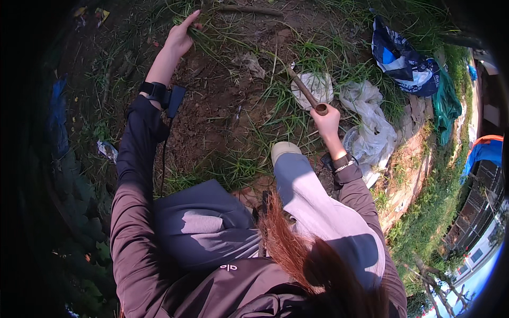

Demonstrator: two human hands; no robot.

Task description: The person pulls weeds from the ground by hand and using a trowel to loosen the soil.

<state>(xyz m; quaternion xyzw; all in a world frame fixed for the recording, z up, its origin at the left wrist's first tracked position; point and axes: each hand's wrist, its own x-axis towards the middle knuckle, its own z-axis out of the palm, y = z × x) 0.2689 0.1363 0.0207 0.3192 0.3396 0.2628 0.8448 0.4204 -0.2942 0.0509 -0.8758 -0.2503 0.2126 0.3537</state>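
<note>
Over the grass (207,40) at the far left, my left hand (182,38) has its index finger stretched out. The other fingers are bent and partly hidden, with blades of grass against them. My right hand (327,123) is closed round a brown rod-like hand tool (305,90) with a hollow round end beside the thumb. The tool slants away to the upper left, its far end low over the grass. Beneath it lies a flat whitish piece of litter (319,85). Bare brown soil (207,111) lies between my hands.
Crumpled clear plastic (374,124) lies right of my right hand. Beyond it are a dark blue printed bag (403,58) and a green plastic sheet (446,106). A stick (249,9) lies at the far edge. My shoe (285,149) rests near the soil patch.
</note>
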